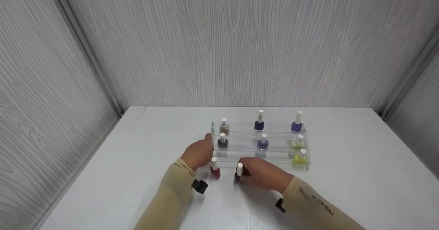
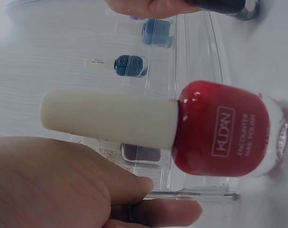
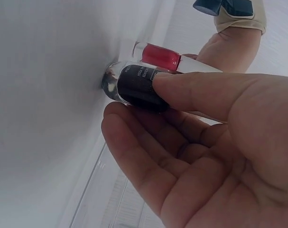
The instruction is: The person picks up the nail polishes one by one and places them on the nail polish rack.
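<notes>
My right hand [image 1: 262,173] pinches a dark nail polish bottle [image 3: 141,85] between thumb and fingers, upright at the table surface in front of the clear tiered rack [image 1: 277,151]. My left hand [image 1: 200,151] grips the rack's left end panel [image 2: 196,192], thumb on one side and fingers on the other. A red nail polish bottle [image 1: 215,172] with a white cap stands between the two hands, just before the rack's front left corner; it fills the middle of the left wrist view. Part of the dark bottle's cap is hidden by my thumb in the right wrist view.
On the rack's back tier stand beige [image 1: 224,128], dark navy [image 1: 259,125] and purple [image 1: 296,126] bottles. Its middle tier carries dark plum [image 1: 223,143], blue [image 1: 263,144] and pale yellow [image 1: 299,144] ones. A bright yellow bottle [image 1: 300,159] is at the front right.
</notes>
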### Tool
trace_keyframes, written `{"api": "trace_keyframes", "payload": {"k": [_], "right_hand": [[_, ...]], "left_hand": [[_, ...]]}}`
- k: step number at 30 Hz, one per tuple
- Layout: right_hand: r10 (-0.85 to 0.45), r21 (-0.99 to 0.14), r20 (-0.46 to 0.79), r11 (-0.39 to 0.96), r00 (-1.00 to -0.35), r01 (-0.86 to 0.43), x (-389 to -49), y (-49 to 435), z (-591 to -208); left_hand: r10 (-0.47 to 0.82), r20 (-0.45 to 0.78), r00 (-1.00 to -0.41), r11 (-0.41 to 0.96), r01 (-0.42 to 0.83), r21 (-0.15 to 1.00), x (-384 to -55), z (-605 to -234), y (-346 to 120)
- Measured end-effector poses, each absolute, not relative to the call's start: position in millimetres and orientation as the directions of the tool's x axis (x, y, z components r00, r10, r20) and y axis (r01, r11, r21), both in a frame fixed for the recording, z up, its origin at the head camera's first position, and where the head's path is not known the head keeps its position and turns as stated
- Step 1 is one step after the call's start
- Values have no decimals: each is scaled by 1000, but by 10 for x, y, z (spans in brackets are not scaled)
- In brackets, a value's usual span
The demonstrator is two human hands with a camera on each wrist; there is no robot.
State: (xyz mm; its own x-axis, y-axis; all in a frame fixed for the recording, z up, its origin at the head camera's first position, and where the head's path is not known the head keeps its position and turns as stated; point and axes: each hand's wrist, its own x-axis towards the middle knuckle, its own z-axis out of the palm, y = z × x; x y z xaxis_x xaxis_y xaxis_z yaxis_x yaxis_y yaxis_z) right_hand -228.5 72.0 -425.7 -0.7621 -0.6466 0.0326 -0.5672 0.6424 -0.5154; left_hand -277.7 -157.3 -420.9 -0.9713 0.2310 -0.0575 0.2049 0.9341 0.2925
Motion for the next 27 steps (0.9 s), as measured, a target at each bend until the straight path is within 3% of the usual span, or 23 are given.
{"api": "trace_keyframes", "payload": {"k": [12,21,27], "right_hand": [[-700,-452,55,619,-712,-642,-2369,753,-4275],[-673,-590,103,551,-732,-590,-2441,1001,-4061],[-636,-607,146,547,-758,-576,-2476,1172,-3905]], "left_hand": [[220,-56,-974,929,192,316,-2761,-4223,-1609],[257,-30,-966,928,238,287,-2761,-4186,-1587],[255,-24,-967,931,238,278,-2760,-4200,-1588]]}}
